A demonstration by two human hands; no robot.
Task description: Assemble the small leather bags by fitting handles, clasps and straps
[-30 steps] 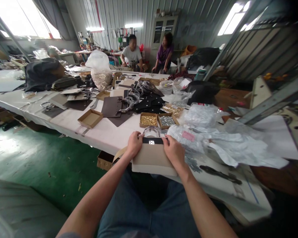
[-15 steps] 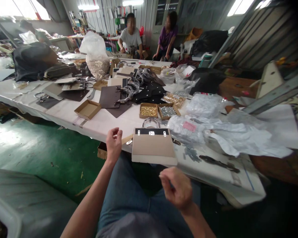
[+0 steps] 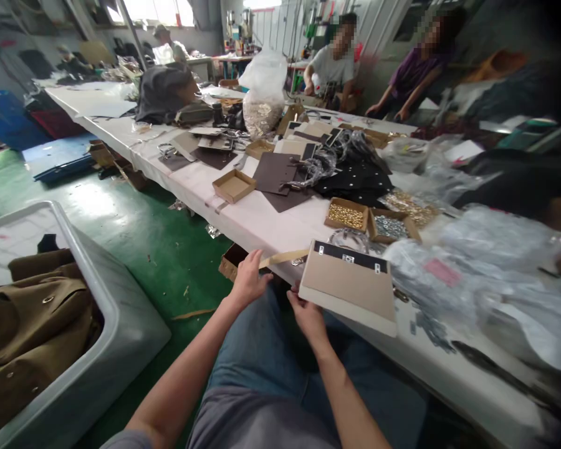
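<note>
A flat beige bag panel point(image 3: 348, 284) with a black strip along its top and metal fittings lies at the table's near edge. A clear-wrapped ring handle point(image 3: 350, 238) shows behind it. My left hand point(image 3: 250, 277) is left of the panel, thumb apart from the fingers, beside the end of a tan strip point(image 3: 285, 257). Contact with the strip is unclear. My right hand point(image 3: 307, 313) is palm up at the panel's lower left edge, fingers loosely bent and partly hidden, with no visible grip. A small metal clasp point(image 3: 298, 262) lies by the tan strip.
Boxes of gold point(image 3: 346, 215) and silver hardware point(image 3: 389, 226) sit behind the panel. An empty cardboard tray point(image 3: 234, 186) and brown panels point(image 3: 275, 173) lie farther left. Plastic-wrapped goods point(image 3: 430, 262) and dark pliers-like tool point(image 3: 495, 371) are right. A grey bin point(image 3: 121, 299) holds brown fabric. Two people sit opposite.
The view has turned left, bringing the bin into sight. My right hand has moved up to the panel's left edge. My left hand has stayed near the tan strip, its thumb now lower.
</note>
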